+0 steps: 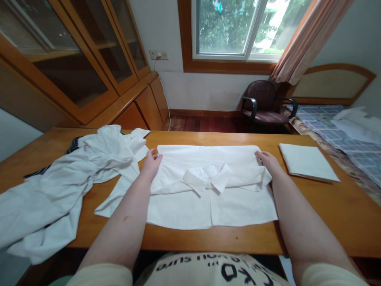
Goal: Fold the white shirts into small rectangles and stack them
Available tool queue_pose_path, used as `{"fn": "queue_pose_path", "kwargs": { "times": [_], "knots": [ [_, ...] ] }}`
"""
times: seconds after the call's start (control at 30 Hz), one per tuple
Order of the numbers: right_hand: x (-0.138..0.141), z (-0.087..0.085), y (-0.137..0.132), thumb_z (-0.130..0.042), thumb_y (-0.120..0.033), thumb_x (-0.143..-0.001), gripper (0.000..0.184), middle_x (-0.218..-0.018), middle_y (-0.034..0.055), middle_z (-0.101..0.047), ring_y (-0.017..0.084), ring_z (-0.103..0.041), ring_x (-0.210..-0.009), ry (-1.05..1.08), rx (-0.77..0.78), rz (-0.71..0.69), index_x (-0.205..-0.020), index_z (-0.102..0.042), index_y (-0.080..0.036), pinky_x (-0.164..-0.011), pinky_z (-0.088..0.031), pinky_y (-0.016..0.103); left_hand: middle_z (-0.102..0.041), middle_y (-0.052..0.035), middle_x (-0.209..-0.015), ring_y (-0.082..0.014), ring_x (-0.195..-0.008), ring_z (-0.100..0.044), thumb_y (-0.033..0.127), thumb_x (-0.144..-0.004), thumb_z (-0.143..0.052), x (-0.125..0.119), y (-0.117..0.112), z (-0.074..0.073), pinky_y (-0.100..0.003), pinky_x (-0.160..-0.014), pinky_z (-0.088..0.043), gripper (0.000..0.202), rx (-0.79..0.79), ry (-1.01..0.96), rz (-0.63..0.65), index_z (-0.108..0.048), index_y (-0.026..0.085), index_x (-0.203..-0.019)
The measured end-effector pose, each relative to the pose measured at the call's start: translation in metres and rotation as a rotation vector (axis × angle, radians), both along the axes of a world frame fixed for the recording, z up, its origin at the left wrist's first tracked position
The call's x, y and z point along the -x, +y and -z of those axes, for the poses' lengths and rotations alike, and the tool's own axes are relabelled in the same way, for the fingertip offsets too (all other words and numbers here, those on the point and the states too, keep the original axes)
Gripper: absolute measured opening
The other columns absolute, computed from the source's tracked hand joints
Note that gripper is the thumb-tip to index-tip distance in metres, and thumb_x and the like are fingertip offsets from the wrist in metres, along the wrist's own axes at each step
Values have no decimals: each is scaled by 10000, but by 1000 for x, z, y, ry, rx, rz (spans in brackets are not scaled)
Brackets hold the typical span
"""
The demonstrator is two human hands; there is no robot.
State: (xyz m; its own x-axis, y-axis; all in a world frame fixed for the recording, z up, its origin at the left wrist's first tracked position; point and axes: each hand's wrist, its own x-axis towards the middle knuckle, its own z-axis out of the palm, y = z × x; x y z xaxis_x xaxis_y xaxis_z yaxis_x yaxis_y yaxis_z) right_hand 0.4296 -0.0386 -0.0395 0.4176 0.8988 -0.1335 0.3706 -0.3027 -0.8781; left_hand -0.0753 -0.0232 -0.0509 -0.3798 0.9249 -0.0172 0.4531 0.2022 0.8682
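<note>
A white collared shirt (178, 208) lies on the table in front of me, its upper part folded over so that the collar points toward me. My left hand (152, 159) pinches the far left corner of the fold between thumb and fingers. At the far right corner, my right hand (266, 159) grips the cloth in the same way. One sleeve sticks out to the left beneath my left forearm. The fold's far edge runs nearly straight between both hands.
Crumpled white garments (74, 178) cover the left of the wooden table (315, 222). A flat, folded white item (306, 161) rests at the right. Beyond are a glass-door cabinet (119, 51), an office chair (264, 103) and a bed (336, 131).
</note>
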Motion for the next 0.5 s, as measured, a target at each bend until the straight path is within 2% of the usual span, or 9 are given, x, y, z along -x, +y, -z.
{"fn": "queue_pose_path", "kwargs": {
  "times": [0.07, 0.13, 0.17, 0.23, 0.3, 0.4, 0.5],
  "knots": [
    [3, 3, -2, -681, -500, -650, 347, -733, 18, -650, 178, -597, -679, -11, -62, 27, -825, -622, -205, -571, -472, 262, -520, -125, -1347, -223, -1106, -592, 327, -784, -615, -1, -4, -2, -345, -971, -428, 681, -163, 109, 69, -357, 229, -1407],
    [5, 7, -3, -732, -465, -596, 491, -820, 12, -667, 178, -607, -720, 83, -153, 28, -1004, -596, -229, -593, -493, 268, -331, -116, -1508, -246, -1313, -424, 338, -808, -588, -4, -8, -7, -369, -1092, -312, 639, -287, 300, 205, -390, 235, -1407],
    [6, 7, -4, -751, -444, -577, 595, -872, 13, -673, 176, -612, -737, 133, -193, 14, -1106, -565, -243, -603, -501, 271, -293, -101, -1534, -255, -1380, -325, 352, -828, -562, -6, -10, -9, -385, -1135, -235, 580, -307, 392, 303, -439, 233, -1382],
    [5, 7, -6, -763, -418, -574, 699, -950, 20, -674, 170, -615, -756, 181, -246, -29, -1214, -530, -259, -618, -507, 274, -314, -82, -1532, -262, -1436, -193, 386, -863, -507, -10, -10, -11, -422, -1170, -106, 501, -258, 527, 504, -507, 232, -1339],
    [3, 3, -9, -750, -413, -607, 603, -965, 34, -680, 173, -616, -779, 150, -231, -98, -1166, -604, -239, -652, -510, 282, -319, -88, -1532, -273, -1447, -151, 422, -876, -477, -15, -9, -9, -460, -1167, -69, 528, -139, 592, 623, -484, 231, -1369],
    [0, -1, -11, -735, -415, -647, 448, -971, 53, -699, 199, -624, -868, 106, -118, -207, -1041, -705, -204, -751, -510, 306, -204, -120, -1567, -302, -1451, -97, 481, -879, -456, -20, -7, -3, -512, -1150, -83, 640, 26, 679, 625, -361, 218, -1455],
    [-3, 0, -9, -741, -405, -657, 502, -1048, 49, -701, 210, -632, -930, 145, -44, -229, -1118, -694, -213, -811, -508, 321, -146, -125, -1578, -292, -1453, -82, 509, -897, -413, -23, -6, -2, -516, -1147, -97, 679, 105, 796, 606, -272, 215, -1493]
  ]
}}
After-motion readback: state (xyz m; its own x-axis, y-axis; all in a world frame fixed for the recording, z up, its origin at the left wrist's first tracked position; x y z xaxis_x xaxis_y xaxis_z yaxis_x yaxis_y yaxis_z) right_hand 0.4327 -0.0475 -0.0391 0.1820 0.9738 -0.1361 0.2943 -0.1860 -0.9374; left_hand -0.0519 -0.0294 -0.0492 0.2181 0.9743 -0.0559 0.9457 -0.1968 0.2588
